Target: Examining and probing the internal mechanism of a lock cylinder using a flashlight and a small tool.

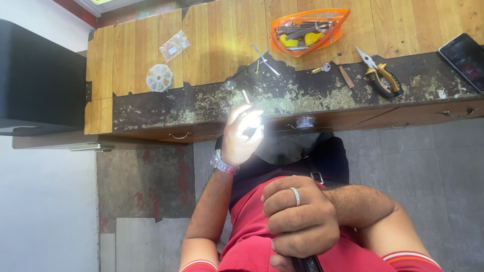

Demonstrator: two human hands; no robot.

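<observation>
We see the left hand (241, 135) raised with its fingers (250, 121) curled around a small metal tool (246, 96), whose tip sticks out just above the fingertips; glare washes out the rest of it. A wristwatch (222, 164) sits on that wrist. The right hand (301, 215), wearing a ring (295, 196), is clenched around a dark handle (306, 264) that pokes out below its fingers. Beyond the left fingertips lies the worn wooden workbench (212, 35), with pliers (381, 76), an orange pouch (308, 31), a round parts box (159, 77) and a phone (465, 58) well apart from both hands.
</observation>
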